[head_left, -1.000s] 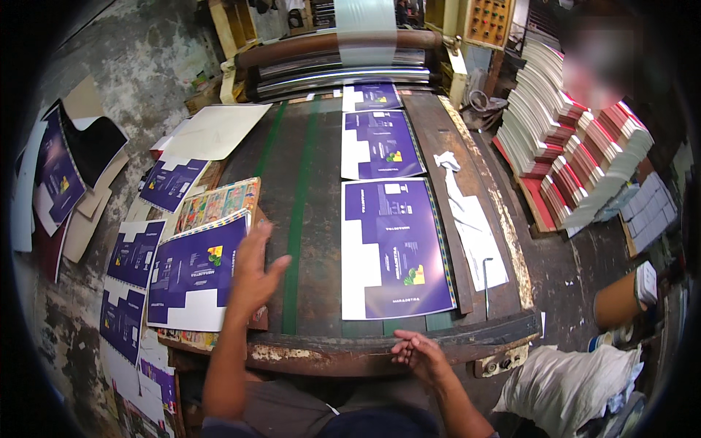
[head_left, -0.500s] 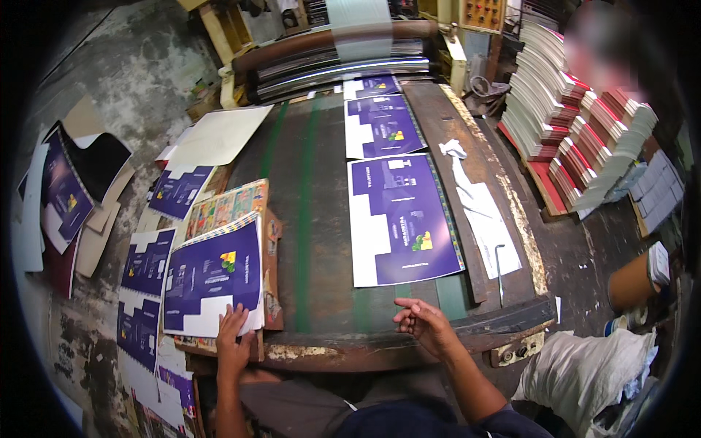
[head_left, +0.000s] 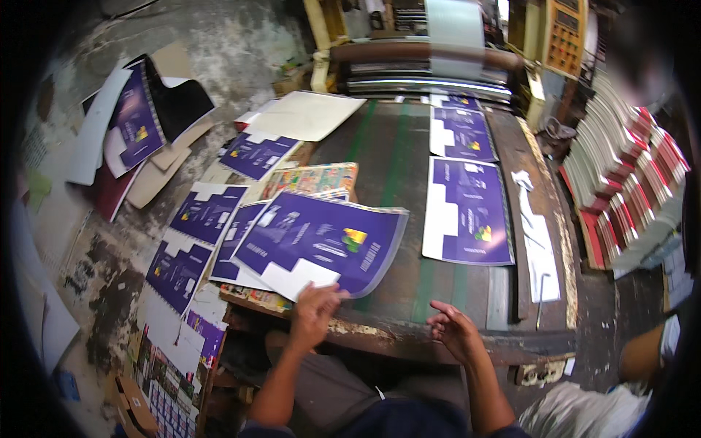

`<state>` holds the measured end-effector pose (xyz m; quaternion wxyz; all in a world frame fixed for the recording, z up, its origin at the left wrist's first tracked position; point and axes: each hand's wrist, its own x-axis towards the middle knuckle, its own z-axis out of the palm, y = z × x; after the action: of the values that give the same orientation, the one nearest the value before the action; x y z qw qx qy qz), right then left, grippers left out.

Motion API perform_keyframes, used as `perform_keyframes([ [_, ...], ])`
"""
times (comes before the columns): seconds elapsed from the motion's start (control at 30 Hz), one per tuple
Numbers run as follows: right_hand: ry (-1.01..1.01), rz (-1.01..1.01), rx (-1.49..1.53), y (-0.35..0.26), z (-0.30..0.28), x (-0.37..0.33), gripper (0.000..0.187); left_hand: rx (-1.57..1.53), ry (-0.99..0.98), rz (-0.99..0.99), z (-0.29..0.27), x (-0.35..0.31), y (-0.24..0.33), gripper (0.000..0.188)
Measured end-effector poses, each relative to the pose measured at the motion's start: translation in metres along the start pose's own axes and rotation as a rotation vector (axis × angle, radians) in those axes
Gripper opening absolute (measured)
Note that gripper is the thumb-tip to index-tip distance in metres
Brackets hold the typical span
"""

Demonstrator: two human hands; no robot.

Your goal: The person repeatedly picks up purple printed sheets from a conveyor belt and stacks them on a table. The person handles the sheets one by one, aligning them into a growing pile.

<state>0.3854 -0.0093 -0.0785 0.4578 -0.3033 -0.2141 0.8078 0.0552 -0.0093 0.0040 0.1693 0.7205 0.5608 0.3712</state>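
Note:
A purple printed sheet [head_left: 314,237] with a white stepped edge slants over the stack at my left, its right end raised and reaching over the machine bed. My left hand [head_left: 316,314] pinches its near edge. Beneath it, part of another purple sheet [head_left: 237,237] on the stack shows. My right hand [head_left: 456,332] hovers over the bed's near edge, holding nothing, its fingers loosely bent and apart. Beyond it, a row of similar purple sheets [head_left: 471,212] lies on the dark bed [head_left: 383,175], leading up to the rollers.
Metal rollers [head_left: 431,84] span the bed's far end. A white cloth [head_left: 537,241] and a thin bent metal rod [head_left: 541,299] lie along the right side. Tall stacks of sheets [head_left: 621,168] stand at the right. Loose boards and sheets [head_left: 171,146] lean at the far left; a white sack [head_left: 584,412] sits lower right.
My left hand has drawn the top sheet off the stack to the right and turned it. My right hand stays empty over the near edge. The view has swung left.

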Motion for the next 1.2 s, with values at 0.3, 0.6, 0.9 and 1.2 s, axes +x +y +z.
perform_keyframes([
  [0.3,0.198,0.065,0.01,0.046,-0.03,-0.023,0.027,0.356,-0.368,0.306,0.022,-0.021,0.022,0.086],
  [0.6,0.42,0.117,0.058,0.116,-0.067,-0.118,0.042,0.266,-0.082,0.047,-0.01,0.004,-0.074,0.058],
  [0.9,0.521,0.062,0.201,0.112,-0.066,-0.117,0.049,0.171,0.221,0.069,0.01,0.015,-0.086,0.02],
  [1.2,0.632,-0.138,0.118,0.078,-0.033,-0.067,0.046,0.26,0.259,-0.023,0.011,-0.001,-0.078,0.027],
])
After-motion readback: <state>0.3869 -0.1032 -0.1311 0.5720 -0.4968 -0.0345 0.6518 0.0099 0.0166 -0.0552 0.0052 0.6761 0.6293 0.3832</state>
